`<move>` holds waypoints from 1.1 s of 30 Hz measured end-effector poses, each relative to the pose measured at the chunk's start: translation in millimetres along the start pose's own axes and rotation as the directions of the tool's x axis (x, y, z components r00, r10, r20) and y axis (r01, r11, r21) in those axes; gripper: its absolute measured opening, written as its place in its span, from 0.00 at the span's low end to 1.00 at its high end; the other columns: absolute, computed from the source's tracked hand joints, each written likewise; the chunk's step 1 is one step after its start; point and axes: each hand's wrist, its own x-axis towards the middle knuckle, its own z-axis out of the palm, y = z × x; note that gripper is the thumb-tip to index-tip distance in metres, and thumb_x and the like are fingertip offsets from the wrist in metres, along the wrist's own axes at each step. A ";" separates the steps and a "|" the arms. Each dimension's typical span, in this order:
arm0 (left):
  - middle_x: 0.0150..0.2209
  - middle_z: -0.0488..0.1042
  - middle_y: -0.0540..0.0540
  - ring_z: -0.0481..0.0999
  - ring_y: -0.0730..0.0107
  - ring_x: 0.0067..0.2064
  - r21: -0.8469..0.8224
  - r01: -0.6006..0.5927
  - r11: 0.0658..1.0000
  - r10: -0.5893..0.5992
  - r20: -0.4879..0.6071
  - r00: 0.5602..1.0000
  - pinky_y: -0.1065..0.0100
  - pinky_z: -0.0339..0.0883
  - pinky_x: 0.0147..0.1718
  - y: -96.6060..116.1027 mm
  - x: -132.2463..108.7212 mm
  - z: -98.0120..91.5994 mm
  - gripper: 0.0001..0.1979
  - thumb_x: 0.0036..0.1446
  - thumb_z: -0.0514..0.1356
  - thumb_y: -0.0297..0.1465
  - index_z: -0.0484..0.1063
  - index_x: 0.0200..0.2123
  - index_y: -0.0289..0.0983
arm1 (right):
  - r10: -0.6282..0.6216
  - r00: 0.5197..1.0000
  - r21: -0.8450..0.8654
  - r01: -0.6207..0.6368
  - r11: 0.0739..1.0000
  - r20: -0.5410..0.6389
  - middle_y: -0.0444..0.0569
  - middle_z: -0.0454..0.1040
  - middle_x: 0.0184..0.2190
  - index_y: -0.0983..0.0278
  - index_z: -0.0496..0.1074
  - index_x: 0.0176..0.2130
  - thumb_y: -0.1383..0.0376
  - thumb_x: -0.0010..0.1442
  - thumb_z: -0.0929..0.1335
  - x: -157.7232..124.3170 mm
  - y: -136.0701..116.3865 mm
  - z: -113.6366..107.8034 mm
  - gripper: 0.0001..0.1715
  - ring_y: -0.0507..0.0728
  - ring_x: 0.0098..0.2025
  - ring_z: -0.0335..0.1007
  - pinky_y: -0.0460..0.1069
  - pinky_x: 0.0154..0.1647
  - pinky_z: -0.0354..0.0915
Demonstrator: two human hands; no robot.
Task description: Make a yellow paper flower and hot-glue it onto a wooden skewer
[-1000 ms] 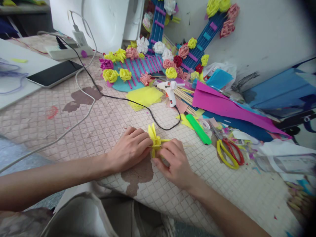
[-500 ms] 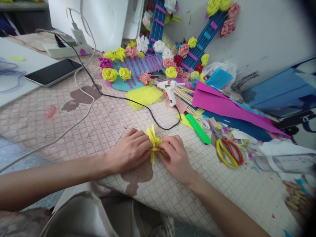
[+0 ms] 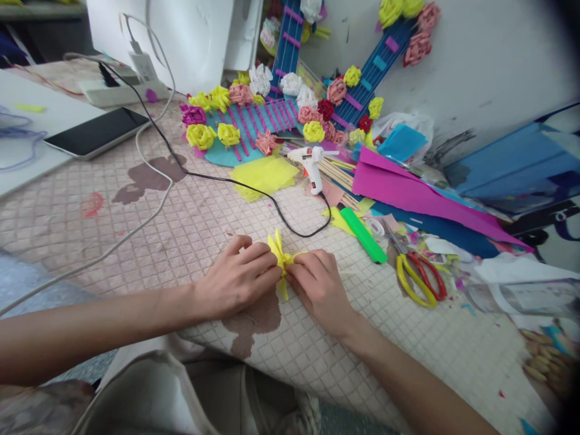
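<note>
Between my hands is a yellow paper flower (image 3: pixel 284 260), its pointed petals sticking up and down, held just above the tablecloth (image 3: pixel 217 217). My left hand (image 3: pixel 244 275) pinches its left side with curled fingers. From the right, my right hand (image 3: pixel 321 287) grips a petal between thumb and fingers. The fingertips cover part of the flower's middle. Beyond the hands lie a white glue gun (image 3: pixel 312 166) with a black cord and a stack of yellow crepe paper (image 3: pixel 265 176).
A green marker (image 3: pixel 362 234) and scissors (image 3: pixel 419 278) with red and yellow handles lie to the right, among paper scraps. Paper guitars (image 3: pixel 249 130) with paper flowers stand at the back. A tablet (image 3: pixel 97 133), power strip (image 3: pixel 122 90) and white cable (image 3: pixel 156 211) are on the left.
My right fingers have shifted slightly and now lie closer over the flower's right side. The flower has turned a little, its lower petal swinging right. Both hands keep their hold.
</note>
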 end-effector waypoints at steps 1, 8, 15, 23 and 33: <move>0.31 0.71 0.48 0.66 0.64 0.39 0.005 -0.001 1.000 0.001 0.005 1.000 0.60 0.55 0.37 0.0 -0.5 0.9 0.07 0.63 0.51 0.27 0.68 0.36 0.37 | 0.005 1.000 0.001 -0.005 1.000 0.003 0.52 0.70 0.37 0.64 0.71 0.38 0.70 0.63 0.62 0.0 -0.2 0.0 0.09 0.59 0.41 0.61 0.55 0.40 0.59; 0.28 0.69 0.48 0.64 0.65 0.35 0.043 0.006 0.999 -0.009 0.062 0.998 0.60 0.54 0.36 1.2 -1.6 4.1 0.10 0.64 0.50 0.27 0.66 0.30 0.35 | 0.047 0.998 0.067 -0.044 0.997 -0.042 0.52 0.70 0.37 0.64 0.70 0.37 0.66 0.63 0.62 0.8 -1.7 -1.3 0.08 0.59 0.41 0.61 0.55 0.40 0.60; 0.29 0.69 0.48 0.64 0.65 0.36 0.053 0.043 0.998 -0.046 0.059 0.997 0.60 0.54 0.36 3.1 0.0 2.5 0.11 0.65 0.49 0.27 0.66 0.31 0.35 | 0.037 0.998 0.062 -0.034 0.997 -0.052 0.51 0.70 0.37 0.63 0.70 0.36 0.67 0.64 0.62 0.9 -0.5 -1.6 0.08 0.58 0.40 0.60 0.55 0.39 0.60; 0.29 0.69 0.47 0.65 0.64 0.35 0.032 0.075 0.997 -0.076 0.046 0.996 0.60 0.54 0.35 3.2 3.0 1.6 0.12 0.65 0.49 0.29 0.68 0.30 0.36 | 0.010 1.000 -0.014 -0.011 1.000 -0.014 0.53 0.70 0.37 0.64 0.70 0.37 0.70 0.63 0.60 1.1 0.6 3.3 0.10 0.59 0.40 0.60 0.55 0.39 0.59; 0.29 0.69 0.46 0.63 0.63 0.35 0.028 0.075 0.997 -0.077 0.060 0.995 0.61 0.53 0.35 2.6 1.9 3.4 0.10 0.63 0.50 0.27 0.66 0.30 0.35 | 0.060 0.992 0.084 -0.050 0.995 -0.113 0.51 0.68 0.34 0.64 0.68 0.34 0.62 0.63 0.62 1.7 -6.0 -6.2 0.09 0.58 0.39 0.60 0.55 0.39 0.59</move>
